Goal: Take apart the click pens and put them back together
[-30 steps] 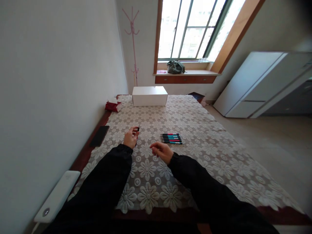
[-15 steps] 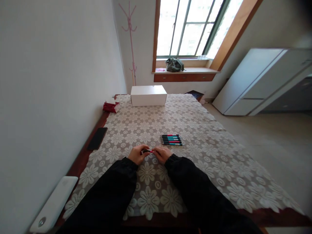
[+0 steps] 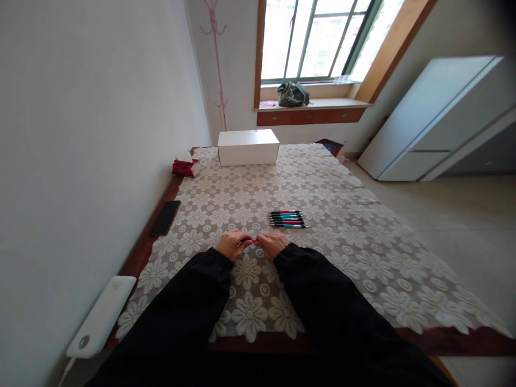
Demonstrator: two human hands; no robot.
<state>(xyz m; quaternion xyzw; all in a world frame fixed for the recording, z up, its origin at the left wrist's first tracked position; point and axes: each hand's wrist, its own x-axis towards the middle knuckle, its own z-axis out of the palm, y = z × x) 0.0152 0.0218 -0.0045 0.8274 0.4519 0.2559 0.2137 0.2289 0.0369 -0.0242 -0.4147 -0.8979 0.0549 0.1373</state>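
Observation:
A pen (image 3: 254,241) with a dark part and a red part is held between my two hands, just above the patterned tablecloth. My left hand (image 3: 234,245) pinches its dark end. At the red end, the fingers of my right hand (image 3: 271,244) are closed around it, so most of the pen is hidden. Just beyond my right hand lies a row of several pens (image 3: 287,219), red, teal and black, side by side on the cloth.
A white box (image 3: 248,148) stands at the table's far end, with a red tissue pack (image 3: 185,167) to its left. A dark phone (image 3: 165,218) lies along the left edge. Nearer me is a white power strip-like device (image 3: 101,316) with a cable. The floral tablecloth (image 3: 250,317) covers the table.
My left hand's fingers have closed in nearer to the right hand, and less of the pen shows between them. The whole view has tilted slightly downward.

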